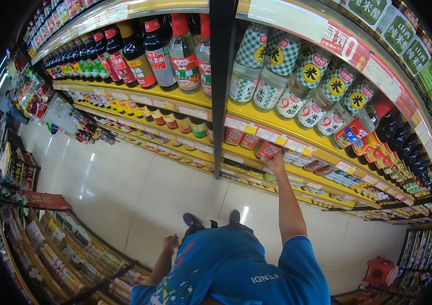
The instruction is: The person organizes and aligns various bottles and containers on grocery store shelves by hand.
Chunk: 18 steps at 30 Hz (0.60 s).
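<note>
1. the right hand (276, 161) is at the end of an outstretched bare arm, its fingers closed on the lower end of a red package (268, 149).
2. the red package is at the front of a yellow-edged shelf, just under a strip of price tags (271, 135); two similar red packs (241, 139) stand beside it on the left, and paler packs (291, 155) are on the right.
3. on the shelf above stand clear bottles (312, 71) with green-checked labels and yellow circles (the lower labels carry a large red 9 on several of them).
4. a black upright (218, 86) divides the shelving; on its left are dark sauce bottles (158, 58) and a clear bottle with a red cap (182, 56), with small jars (181, 123) one level down.
5. the left hand (171, 242) hangs low near the body, well apart from the shelves; its fingers look loosely bent, but it is too small to tell whether they grip anything.
6. the person wears a blue shirt (221, 262) and dark shoes (192, 219), standing on a pale tiled floor (145, 178).
7. more stocked shelves (63, 249) curve round the lower left, and a red stool (380, 271) is at the lower right.
</note>
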Each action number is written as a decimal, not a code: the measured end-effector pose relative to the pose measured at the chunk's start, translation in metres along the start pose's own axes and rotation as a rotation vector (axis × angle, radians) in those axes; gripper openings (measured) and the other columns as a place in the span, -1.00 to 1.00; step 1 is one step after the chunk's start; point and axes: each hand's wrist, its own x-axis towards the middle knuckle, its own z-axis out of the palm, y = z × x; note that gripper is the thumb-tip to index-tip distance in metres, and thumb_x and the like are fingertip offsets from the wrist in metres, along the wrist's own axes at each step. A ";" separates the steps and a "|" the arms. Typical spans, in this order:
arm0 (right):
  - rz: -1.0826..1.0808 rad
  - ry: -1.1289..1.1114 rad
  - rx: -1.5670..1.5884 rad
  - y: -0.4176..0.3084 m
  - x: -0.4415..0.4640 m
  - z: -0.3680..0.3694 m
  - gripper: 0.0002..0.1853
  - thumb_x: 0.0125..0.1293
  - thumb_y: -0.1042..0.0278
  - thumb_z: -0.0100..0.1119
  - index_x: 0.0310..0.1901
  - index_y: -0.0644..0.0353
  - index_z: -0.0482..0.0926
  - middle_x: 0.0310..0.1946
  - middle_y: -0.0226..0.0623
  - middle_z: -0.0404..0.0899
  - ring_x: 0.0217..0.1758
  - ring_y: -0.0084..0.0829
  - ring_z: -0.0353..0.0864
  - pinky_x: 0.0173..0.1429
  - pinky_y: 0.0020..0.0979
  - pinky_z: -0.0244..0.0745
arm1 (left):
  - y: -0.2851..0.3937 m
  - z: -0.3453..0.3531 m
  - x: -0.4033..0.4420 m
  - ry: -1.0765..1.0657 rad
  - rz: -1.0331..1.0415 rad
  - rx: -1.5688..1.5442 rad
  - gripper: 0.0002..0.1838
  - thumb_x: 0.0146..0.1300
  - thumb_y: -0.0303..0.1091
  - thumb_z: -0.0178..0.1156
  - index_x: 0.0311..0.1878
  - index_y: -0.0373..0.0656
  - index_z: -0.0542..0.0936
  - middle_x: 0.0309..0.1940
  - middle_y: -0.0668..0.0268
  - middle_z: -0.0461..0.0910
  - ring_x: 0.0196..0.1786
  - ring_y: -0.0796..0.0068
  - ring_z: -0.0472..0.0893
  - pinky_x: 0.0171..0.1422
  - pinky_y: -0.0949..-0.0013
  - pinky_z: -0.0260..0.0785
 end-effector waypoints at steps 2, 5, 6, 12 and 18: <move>-0.002 -0.005 -0.010 -0.005 -0.002 0.000 -0.48 -0.26 0.61 0.34 -0.17 0.26 0.35 -0.28 -0.32 0.51 -0.23 -0.52 0.49 -0.12 -0.49 0.41 | -0.005 -0.001 0.004 -0.008 0.004 -0.026 -0.73 0.14 -0.25 0.06 -0.48 -0.31 0.51 -0.70 0.29 0.42 -0.69 0.52 0.41 -0.62 0.48 0.25; 0.001 0.026 0.010 -0.006 -0.003 0.001 -0.50 -0.26 0.60 0.34 -0.19 0.25 0.37 -0.30 -0.33 0.52 -0.24 -0.51 0.49 -0.12 -0.48 0.41 | -0.011 -0.001 0.010 -0.011 0.015 -0.031 -0.72 0.14 -0.24 0.06 -0.48 -0.30 0.51 -0.69 0.29 0.43 -0.68 0.52 0.42 -0.61 0.49 0.25; -0.030 0.050 -0.060 -0.009 -0.004 0.002 -0.51 -0.24 0.58 0.33 -0.18 0.25 0.36 -0.30 -0.30 0.53 -0.23 -0.48 0.50 -0.13 -0.46 0.41 | -0.009 0.000 0.008 -0.007 0.021 -0.011 -0.71 0.15 -0.23 0.05 -0.47 -0.31 0.51 -0.69 0.29 0.43 -0.68 0.53 0.42 -0.61 0.49 0.25; -0.027 0.289 -0.245 -0.059 -0.041 0.009 -0.67 -0.13 0.48 0.23 -0.24 0.26 0.43 -0.35 -0.11 0.52 -0.26 -0.28 0.53 -0.22 -0.40 0.40 | -0.003 0.000 0.002 0.015 -0.001 0.027 -0.71 0.15 -0.23 0.05 -0.46 -0.31 0.52 -0.68 0.29 0.44 -0.67 0.52 0.42 -0.60 0.49 0.25; 0.003 0.317 -0.490 -0.095 -0.071 0.027 -0.82 -0.05 0.47 0.14 -0.34 0.25 0.51 -0.47 -0.08 0.50 -0.46 -0.20 0.51 -0.37 -0.32 0.40 | -0.003 -0.001 0.002 0.019 0.009 0.030 -0.72 0.16 -0.24 0.04 -0.45 -0.32 0.51 -0.68 0.28 0.43 -0.66 0.52 0.42 -0.59 0.48 0.27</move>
